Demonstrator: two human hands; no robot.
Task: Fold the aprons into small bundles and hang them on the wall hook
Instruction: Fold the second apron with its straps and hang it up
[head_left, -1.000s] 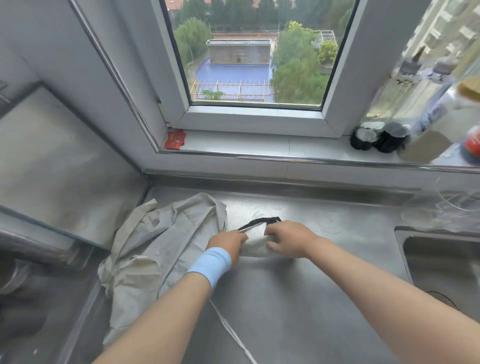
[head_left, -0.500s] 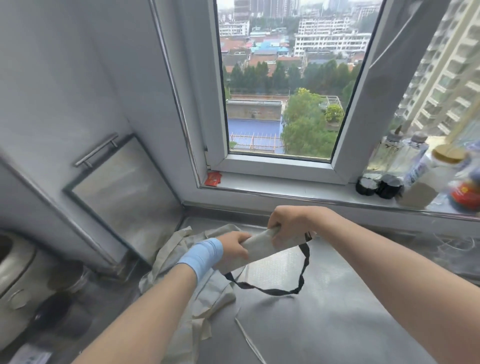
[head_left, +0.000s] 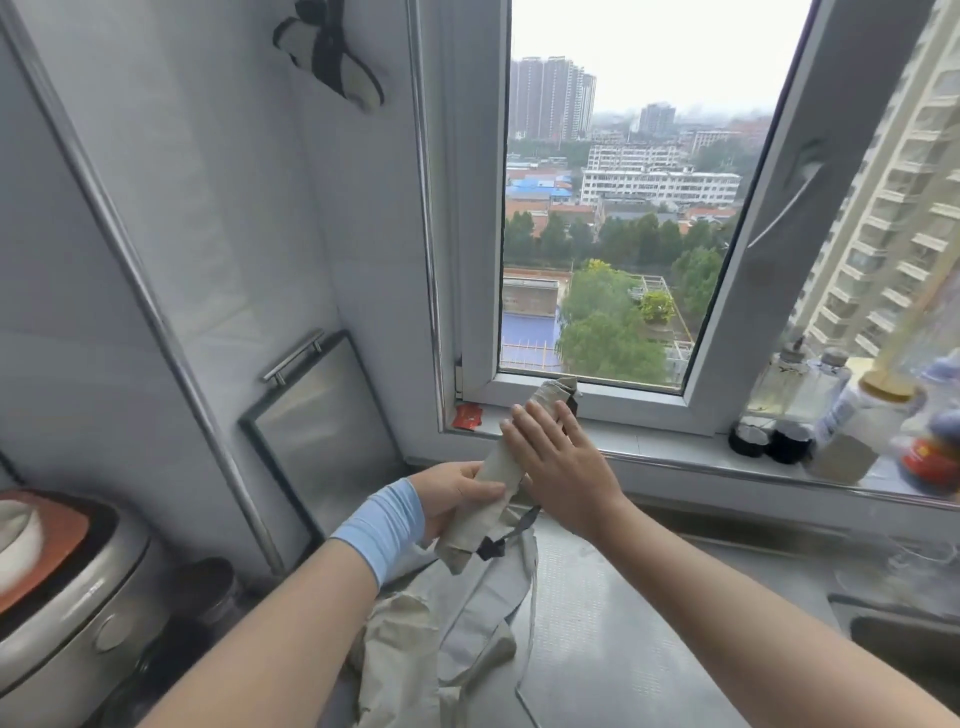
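Observation:
A beige apron rolled into a long bundle (head_left: 498, 470) is held up above the steel counter, tilted toward the window. My left hand (head_left: 457, 491), with a blue wristband, grips its lower part. My right hand (head_left: 558, 462) lies flat against the roll with straight fingers. A black strap (head_left: 511, 532) dangles from the bundle's lower end. A second beige apron (head_left: 447, 639) lies crumpled on the counter below. High on the wall hangs another rolled bundle (head_left: 332, 57) with black straps; the hook itself is hidden behind it.
A steel board with a handle (head_left: 322, 426) leans against the left wall. A rice cooker (head_left: 62, 597) stands at the lower left. Bottles and jars (head_left: 841, 415) crowd the windowsill on the right. A sink edge (head_left: 904, 629) shows at the right.
The rolled apron has risen off the counter and turned more upright. My right hand has let go its grip and now lies flat on the roll. The view has tilted upward, showing the hung bundle.

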